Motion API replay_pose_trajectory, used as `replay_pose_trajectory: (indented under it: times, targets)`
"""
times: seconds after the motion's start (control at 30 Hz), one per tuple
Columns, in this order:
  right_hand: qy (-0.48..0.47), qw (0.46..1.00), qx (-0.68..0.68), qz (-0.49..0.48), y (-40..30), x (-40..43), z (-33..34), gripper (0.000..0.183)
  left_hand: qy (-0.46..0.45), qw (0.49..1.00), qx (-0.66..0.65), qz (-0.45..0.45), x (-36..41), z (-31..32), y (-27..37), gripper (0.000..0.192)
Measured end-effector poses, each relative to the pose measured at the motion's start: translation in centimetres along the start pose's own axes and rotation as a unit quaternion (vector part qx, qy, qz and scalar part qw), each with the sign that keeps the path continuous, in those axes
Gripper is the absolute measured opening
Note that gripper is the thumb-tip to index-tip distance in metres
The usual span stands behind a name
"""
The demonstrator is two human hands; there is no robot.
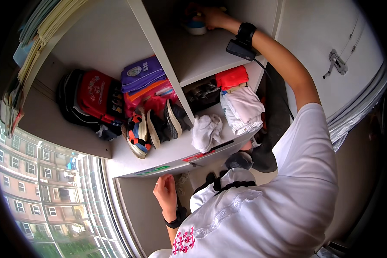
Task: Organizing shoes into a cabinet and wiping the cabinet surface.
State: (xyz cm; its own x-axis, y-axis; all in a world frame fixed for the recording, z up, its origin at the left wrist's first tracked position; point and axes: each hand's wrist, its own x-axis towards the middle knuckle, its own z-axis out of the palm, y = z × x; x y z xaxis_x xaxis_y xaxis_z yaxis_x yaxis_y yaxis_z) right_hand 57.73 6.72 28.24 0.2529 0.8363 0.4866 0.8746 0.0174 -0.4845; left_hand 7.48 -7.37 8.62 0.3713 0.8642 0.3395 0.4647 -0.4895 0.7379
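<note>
In the dark upper right compartment (193, 54), my right hand (214, 17) grips a blue and white shoe (196, 27). Deep shadow hides part of the shoe and my fingertips. My left hand (166, 192) hangs low, in front of the cabinet below the shelf, with its fingers curled and nothing visible in them. On the lower left shelf stand an orange, blue and black sneaker pair (138, 133), a dark shoe with a pale sole (154, 129) and another dark shoe (172, 119).
Left of the shoes sits a red and black backpack (95, 93). Folded purple clothing (143, 72) is stacked behind them. A crumpled white cloth (207, 132), folded white clothes (242, 109) and a red cloth (232, 77) lie right of the divider (167, 61). A window (51, 193) is at lower left.
</note>
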Motion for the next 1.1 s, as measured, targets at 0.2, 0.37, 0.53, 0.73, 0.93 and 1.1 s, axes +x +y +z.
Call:
replay_pose_trajectory:
  times: [0.2, 0.37, 0.53, 0.73, 0.93, 1.1]
  targets:
    - [-0.006, 0.999, -0.043, -0.012, -0.2, 1.7, 1.6, 0.035, 0.022, 0.999, 0.005, -0.031, -1.6, -0.2, 0.1, 0.006]
    - [-0.043, 0.989, -0.131, 0.047, 0.9, 1.1, -0.3, 0.04, 0.023, 0.999, -0.002, -0.038, -1.9, 0.1, -0.2, 0.007]
    - [0.042, 0.975, -0.212, -0.053, 2.6, 2.6, 0.5, 0.035, 0.026, 0.999, -0.008, -0.041, -2.6, 0.2, 0.1, 0.007]
    - [0.095, 0.972, -0.144, -0.161, 3.5, 2.0, -1.0, 0.027, 0.021, 0.999, -0.029, -0.038, -2.6, 0.7, 0.0, 0.007]
    - [0.206, 0.966, -0.075, -0.136, -6.8, -3.6, -3.4, 0.019, 0.042, 0.996, -0.043, -0.071, -1.8, 0.8, -1.4, 0.006]
    - [0.143, 0.946, 0.059, -0.285, -16.3, -13.7, 0.2, 0.009, 0.105, 0.989, -0.033, -0.1, 0.0, 0.3, -4.9, 0.005]
